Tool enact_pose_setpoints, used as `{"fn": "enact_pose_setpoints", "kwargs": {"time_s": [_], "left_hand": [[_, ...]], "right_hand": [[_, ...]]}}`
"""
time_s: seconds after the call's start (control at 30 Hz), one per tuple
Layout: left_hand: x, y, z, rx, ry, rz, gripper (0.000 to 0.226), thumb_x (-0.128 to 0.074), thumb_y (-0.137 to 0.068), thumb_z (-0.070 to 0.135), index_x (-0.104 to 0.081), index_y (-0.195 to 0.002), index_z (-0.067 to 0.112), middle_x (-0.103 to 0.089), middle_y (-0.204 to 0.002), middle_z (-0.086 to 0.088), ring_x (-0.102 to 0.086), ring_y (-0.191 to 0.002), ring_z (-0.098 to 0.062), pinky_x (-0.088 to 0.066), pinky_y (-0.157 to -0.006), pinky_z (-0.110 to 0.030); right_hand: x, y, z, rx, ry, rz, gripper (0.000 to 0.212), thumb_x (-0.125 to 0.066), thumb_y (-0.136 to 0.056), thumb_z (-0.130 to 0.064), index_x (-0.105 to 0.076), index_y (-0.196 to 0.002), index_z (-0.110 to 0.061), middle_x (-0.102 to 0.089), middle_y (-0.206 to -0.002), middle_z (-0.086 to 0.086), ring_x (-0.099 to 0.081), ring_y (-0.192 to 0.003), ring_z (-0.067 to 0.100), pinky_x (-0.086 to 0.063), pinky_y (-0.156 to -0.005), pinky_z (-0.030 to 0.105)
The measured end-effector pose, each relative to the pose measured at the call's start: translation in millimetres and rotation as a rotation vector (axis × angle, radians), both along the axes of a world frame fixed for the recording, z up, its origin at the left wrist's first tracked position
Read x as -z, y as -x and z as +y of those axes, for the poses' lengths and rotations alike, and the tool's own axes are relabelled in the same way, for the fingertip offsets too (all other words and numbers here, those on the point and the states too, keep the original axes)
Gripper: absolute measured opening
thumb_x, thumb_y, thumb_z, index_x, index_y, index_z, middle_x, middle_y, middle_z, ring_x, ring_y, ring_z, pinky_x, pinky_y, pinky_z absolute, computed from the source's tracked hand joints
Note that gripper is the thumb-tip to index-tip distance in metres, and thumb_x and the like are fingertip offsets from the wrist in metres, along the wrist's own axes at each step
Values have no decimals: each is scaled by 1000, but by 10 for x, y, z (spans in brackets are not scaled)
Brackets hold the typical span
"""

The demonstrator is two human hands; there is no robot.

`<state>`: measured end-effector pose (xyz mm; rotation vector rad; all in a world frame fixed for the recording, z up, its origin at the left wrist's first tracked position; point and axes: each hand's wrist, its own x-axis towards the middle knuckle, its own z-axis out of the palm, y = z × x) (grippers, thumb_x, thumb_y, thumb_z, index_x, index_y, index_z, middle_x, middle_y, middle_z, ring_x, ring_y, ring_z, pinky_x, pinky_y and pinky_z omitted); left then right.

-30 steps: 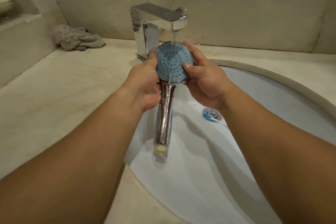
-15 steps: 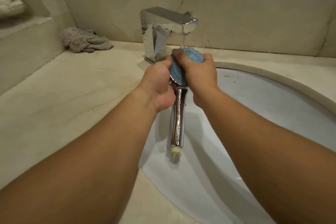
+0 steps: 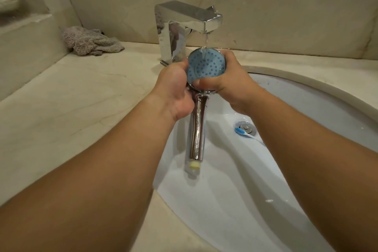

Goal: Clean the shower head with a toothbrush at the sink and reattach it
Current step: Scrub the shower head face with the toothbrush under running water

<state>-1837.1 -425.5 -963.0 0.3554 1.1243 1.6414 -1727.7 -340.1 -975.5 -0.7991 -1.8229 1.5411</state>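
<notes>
The chrome shower head [image 3: 206,66] has a round blue nozzle face turned up toward me, and its handle hangs down over the white sink [image 3: 235,200]. Water runs from the chrome faucet [image 3: 184,20] onto the blue face. My left hand [image 3: 173,88] grips the head's left rim and neck. My right hand [image 3: 227,79] holds the right rim, with its thumb lying across the lower part of the face. A blue and white toothbrush [image 3: 244,133] lies in the basin beside the drain.
A crumpled grey cloth [image 3: 90,44] lies on the beige marble counter [image 3: 71,98] at the back left corner. A raised ledge [image 3: 24,43] stands at the far left, and the tiled wall rises right behind the faucet.
My right hand, which covered and rubbed the blue face half a second ago, has slid back to the rim, so the face shows again under the water.
</notes>
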Motion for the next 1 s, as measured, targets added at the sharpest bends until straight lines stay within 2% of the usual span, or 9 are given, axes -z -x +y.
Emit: {"fn": "enact_pose_setpoints", "kwargs": {"time_s": [0.17,0.23,0.4,0.53,0.6,0.67,0.77,0.9,1.0], "left_hand": [[-10,-60,-11,-32,5,0,47,-39,-108,35,-67,-130,5,-75,-122,-15,-74,-110,-31,-60,-95,-45],[-26,-84,-13,-32,4,4,49,-39,-108,39,-68,-130,6,-75,-121,-14,-74,-110,-31,-60,-92,-44],[-33,-158,-35,7,-8,-2,59,-36,-108,49,-66,-134,6,-73,-127,-16,-71,-116,-32,-53,-106,-49],[-41,-195,-41,-30,20,-14,53,-37,-110,45,-66,-133,7,-74,-126,-15,-72,-114,-31,-59,-97,-43],[-52,-198,-47,-57,23,-4,50,-38,-111,42,-66,-133,7,-74,-124,-14,-74,-111,-29,-63,-87,-40],[-73,-194,-63,-81,1,15,43,-42,-110,38,-64,-132,8,-76,-119,-15,-76,-104,-28,-65,-77,-40],[-99,-178,-78,-95,-29,57,36,-46,-110,33,-62,-132,10,-78,-115,-12,-79,-94,-25,-65,-66,-39],[-98,-177,-56,-104,-64,64,37,-43,-111,29,-59,-136,7,-75,-122,-14,-76,-104,-28,-65,-80,-44],[-85,-189,-47,-87,-63,98,35,-40,-112,25,-59,-136,8,-75,-122,-13,-76,-104,-26,-64,-86,-44]], "right_hand": [[14,145,-141,286,-101,-66,79,-88,-47,-53,-46,-108,-29,-62,-102,-6,-64,-90,12,-60,-75,39],[19,200,-208,381,-128,-71,74,-84,-47,-61,-47,-103,-30,-62,-95,-8,-64,-85,11,-59,-72,38],[3,240,-241,485,-112,-50,54,-70,-67,-70,-52,-92,-26,-63,-84,-7,-64,-74,10,-58,-65,34],[9,215,-181,486,-166,-70,41,-44,-94,-59,-54,-96,-20,-62,-86,-2,-63,-82,16,-54,-65,33],[35,184,-134,412,-144,-41,38,-35,-100,-51,-55,-100,-19,-63,-92,1,-63,-88,18,-56,-74,38],[42,136,-92,287,-42,37,32,-34,-103,-43,-55,-107,-19,-64,-104,5,-64,-97,19,-56,-85,45],[-21,60,-87,184,212,204,29,-37,-104,-34,-54,-119,-15,-66,-113,9,-66,-104,22,-55,-91,45],[-76,76,-164,161,360,360,33,-36,-106,-27,-57,-121,-7,-70,-110,13,-70,-100,23,-57,-87,41],[-82,129,-212,176,482,471,38,-39,-105,-30,-58,-121,-1,-71,-109,18,-71,-97,27,-59,-83,42]]}}
